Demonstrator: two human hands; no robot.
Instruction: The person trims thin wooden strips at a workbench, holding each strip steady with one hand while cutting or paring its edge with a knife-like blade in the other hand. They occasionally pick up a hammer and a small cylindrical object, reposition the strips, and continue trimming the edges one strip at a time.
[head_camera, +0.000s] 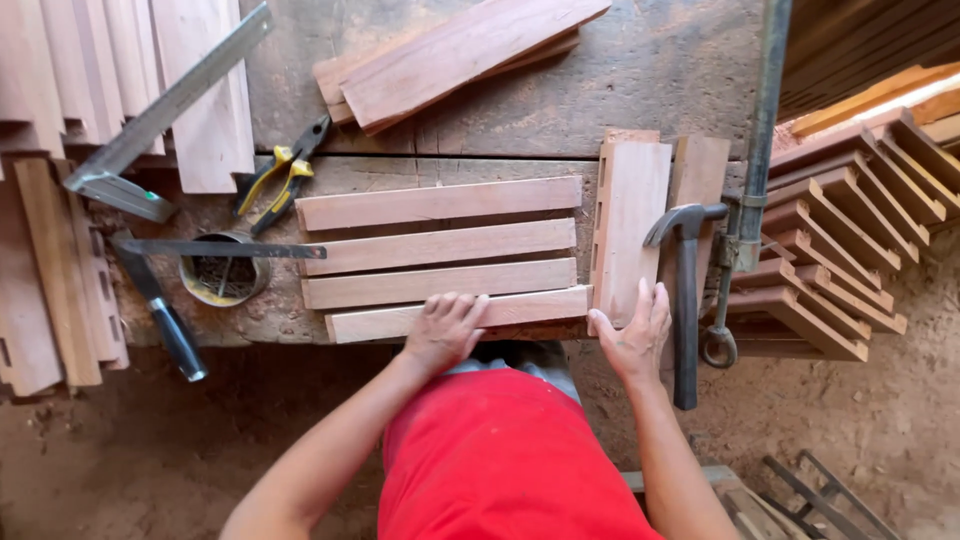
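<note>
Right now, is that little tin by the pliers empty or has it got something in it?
Not empty. The tin stands upright and open, with thin dark pieces, seemingly nails, in the bottom. A hacksaw lies across its rim.

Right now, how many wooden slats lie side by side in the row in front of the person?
4. The top slat, second slat, third slat, and nearest slat, under the left hand. Other boards lie elsewhere.
</note>
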